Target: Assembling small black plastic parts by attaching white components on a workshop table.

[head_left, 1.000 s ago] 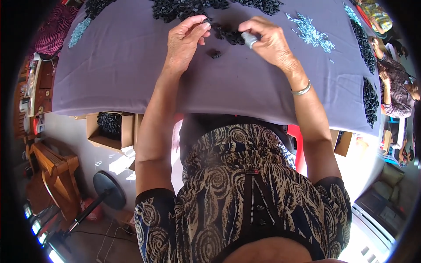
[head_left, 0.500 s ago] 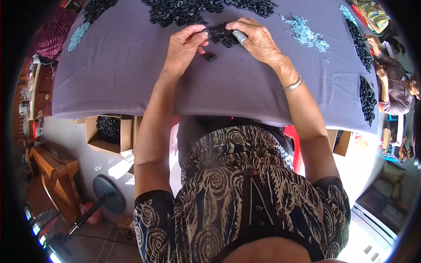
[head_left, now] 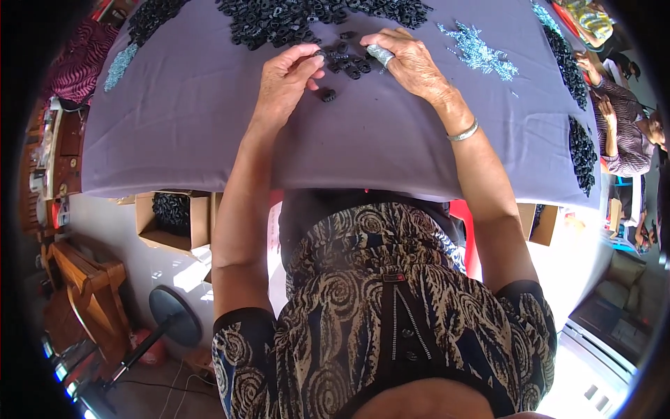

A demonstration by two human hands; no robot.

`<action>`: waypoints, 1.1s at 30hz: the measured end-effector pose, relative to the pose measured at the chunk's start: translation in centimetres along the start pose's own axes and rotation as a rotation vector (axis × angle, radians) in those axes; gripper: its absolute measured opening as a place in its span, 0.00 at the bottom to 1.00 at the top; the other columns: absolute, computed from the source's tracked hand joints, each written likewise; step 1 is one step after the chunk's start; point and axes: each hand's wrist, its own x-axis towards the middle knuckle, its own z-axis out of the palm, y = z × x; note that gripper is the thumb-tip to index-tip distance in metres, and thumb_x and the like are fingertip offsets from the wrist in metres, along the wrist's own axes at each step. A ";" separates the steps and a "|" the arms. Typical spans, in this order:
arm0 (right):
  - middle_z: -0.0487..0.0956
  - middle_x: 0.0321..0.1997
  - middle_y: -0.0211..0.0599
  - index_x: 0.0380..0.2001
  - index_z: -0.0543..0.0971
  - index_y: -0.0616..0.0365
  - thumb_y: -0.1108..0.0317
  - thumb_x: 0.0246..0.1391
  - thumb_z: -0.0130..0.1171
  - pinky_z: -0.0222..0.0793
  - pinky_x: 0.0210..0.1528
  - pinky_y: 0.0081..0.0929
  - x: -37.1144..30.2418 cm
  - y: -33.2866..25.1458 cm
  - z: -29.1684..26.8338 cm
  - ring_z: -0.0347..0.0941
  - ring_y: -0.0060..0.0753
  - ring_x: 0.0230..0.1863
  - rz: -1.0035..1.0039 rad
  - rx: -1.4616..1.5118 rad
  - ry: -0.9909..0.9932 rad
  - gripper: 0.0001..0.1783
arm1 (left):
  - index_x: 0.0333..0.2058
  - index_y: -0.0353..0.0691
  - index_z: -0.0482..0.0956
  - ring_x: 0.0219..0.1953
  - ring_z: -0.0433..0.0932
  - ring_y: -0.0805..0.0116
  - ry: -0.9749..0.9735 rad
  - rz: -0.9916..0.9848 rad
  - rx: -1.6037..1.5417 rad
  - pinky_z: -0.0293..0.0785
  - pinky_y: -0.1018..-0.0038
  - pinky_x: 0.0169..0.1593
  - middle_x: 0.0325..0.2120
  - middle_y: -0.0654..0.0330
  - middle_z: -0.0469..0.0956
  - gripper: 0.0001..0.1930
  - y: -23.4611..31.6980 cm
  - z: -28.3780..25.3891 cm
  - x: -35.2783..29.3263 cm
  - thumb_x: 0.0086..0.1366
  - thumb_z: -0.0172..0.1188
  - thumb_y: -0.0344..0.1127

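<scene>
My left hand point(head_left: 286, 82) pinches a small black plastic piece point(head_left: 319, 54) between thumb and fingertips. Opposite it, my right hand point(head_left: 410, 64) has its fingers drawn together; a grey wrap covers one digit, and whatever lies in that pinch is too small to make out. Several loose black pieces point(head_left: 349, 65) lie on the cloth between both hands. A single black piece point(head_left: 327, 95) rests apart from them, just below my left fingertips. Beyond my hands spreads a large heap of similar black pieces point(head_left: 279, 22).
A purple-grey cloth point(head_left: 174, 126) covers the table. Small silvery-blue parts point(head_left: 481, 52) are scattered to the right, with black heaps point(head_left: 583, 157) along that edge. Below the table's edge stands a cardboard box point(head_left: 199, 222) of black pieces. Another person's hand point(head_left: 606, 112) shows at far right.
The black pieces between my hands lie more spread out. My right hand has drawn slightly away from them, while the left stays beside them in a pinch. The whole view has shifted a little.
</scene>
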 end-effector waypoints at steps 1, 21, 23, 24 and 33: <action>0.78 0.38 0.33 0.43 0.77 0.54 0.77 0.54 0.53 0.68 0.49 0.26 0.0 -0.1 -0.1 0.74 0.34 0.43 0.000 0.000 0.001 0.14 | 0.46 0.33 0.76 0.32 0.76 0.74 -0.014 -0.005 0.009 0.74 0.79 0.32 0.32 0.59 0.78 0.14 -0.1 -0.1 0.0 0.62 0.59 0.30; 0.76 0.31 0.33 0.31 0.80 0.53 0.79 0.42 0.56 0.73 0.41 0.37 2.6 -1.6 1.0 0.74 0.42 0.40 -0.104 -0.104 -0.080 0.11 | 0.44 0.35 0.77 0.31 0.77 0.76 -0.020 0.030 0.008 0.73 0.81 0.32 0.32 0.61 0.78 0.12 -0.5 -0.1 0.1 0.62 0.59 0.30; 0.76 0.30 0.35 0.30 0.80 0.54 0.77 0.42 0.57 0.72 0.41 0.39 3.5 -1.8 0.6 0.74 0.43 0.39 -0.137 -0.120 -0.212 0.10 | 0.44 0.35 0.77 0.31 0.77 0.76 -0.009 0.043 0.017 0.73 0.81 0.31 0.32 0.62 0.78 0.12 -0.4 -0.1 0.0 0.62 0.59 0.29; 0.76 0.30 0.35 0.30 0.80 0.54 0.77 0.42 0.57 0.72 0.41 0.39 4.1 -2.0 0.5 0.74 0.43 0.39 -0.145 -0.121 -0.217 0.10 | 0.44 0.35 0.77 0.31 0.76 0.76 -0.019 0.051 0.021 0.73 0.81 0.31 0.31 0.63 0.78 0.12 -0.4 -0.1 0.1 0.62 0.59 0.29; 0.78 0.32 0.41 0.29 0.80 0.58 0.70 0.43 0.56 0.70 0.42 0.41 4.6 -3.0 1.2 0.74 0.47 0.41 -0.065 -0.204 -0.319 0.08 | 0.44 0.35 0.78 0.30 0.76 0.77 -0.028 0.080 -0.052 0.73 0.81 0.30 0.31 0.64 0.77 0.12 -0.8 0.0 0.1 0.62 0.59 0.29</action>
